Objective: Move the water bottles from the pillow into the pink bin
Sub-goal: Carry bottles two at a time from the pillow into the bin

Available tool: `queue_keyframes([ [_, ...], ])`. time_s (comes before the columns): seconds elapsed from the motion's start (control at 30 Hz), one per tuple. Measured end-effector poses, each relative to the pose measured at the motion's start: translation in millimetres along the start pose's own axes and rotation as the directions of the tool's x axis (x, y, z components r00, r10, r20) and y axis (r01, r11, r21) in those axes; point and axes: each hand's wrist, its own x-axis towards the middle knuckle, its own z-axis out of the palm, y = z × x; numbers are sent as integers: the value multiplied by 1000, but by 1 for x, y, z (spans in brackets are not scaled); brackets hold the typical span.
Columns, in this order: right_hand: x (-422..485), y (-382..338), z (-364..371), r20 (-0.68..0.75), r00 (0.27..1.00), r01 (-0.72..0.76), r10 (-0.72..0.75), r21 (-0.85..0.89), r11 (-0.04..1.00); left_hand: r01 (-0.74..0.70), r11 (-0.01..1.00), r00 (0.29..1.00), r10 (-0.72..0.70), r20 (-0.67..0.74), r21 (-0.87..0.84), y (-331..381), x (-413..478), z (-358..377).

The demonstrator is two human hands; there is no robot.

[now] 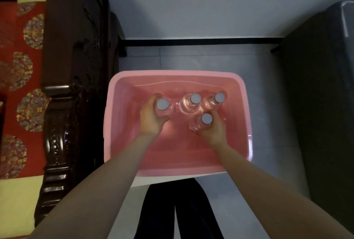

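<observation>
Head view: inside the pink bin [178,73], fingers of the left hand [151,119] wrap one water bottle [162,104], those of the right hand [213,130] another bottle [206,118], beside two bottles [195,98] upright at the bin's far wall. Placing seems underway; next, seat both and let go.

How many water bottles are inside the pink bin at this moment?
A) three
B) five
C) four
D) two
C: four capped bottles show inside the pink bin. The left hand grips the leftmost bottle, the right hand grips the front bottle, and the middle bottle and the far-right bottle stand unheld.
</observation>
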Motion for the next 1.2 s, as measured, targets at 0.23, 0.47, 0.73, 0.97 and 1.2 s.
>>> queue_keyframes([
  [0.23,1,-3,0,24,1000,14,-14,-9,1000,-61,997,998,61,1,51,-7,9,17],
  [0.47,-13,-6,-24,50,981,194,-187,-300,934,-44,996,999,42,28,78,4,15,23],
  [0.73,-11,-30,-36,180,915,403,-362,-341,849,-173,982,984,169,57,78,28,18,-2],
  [0.97,-3,-31,-54,122,930,367,-347,-367,855,-99,995,994,97,58,30,43,18,3],
  [1.2,-1,-25,-61,123,921,382,-369,-460,801,-124,991,992,123,24,50,43,13,4],
])
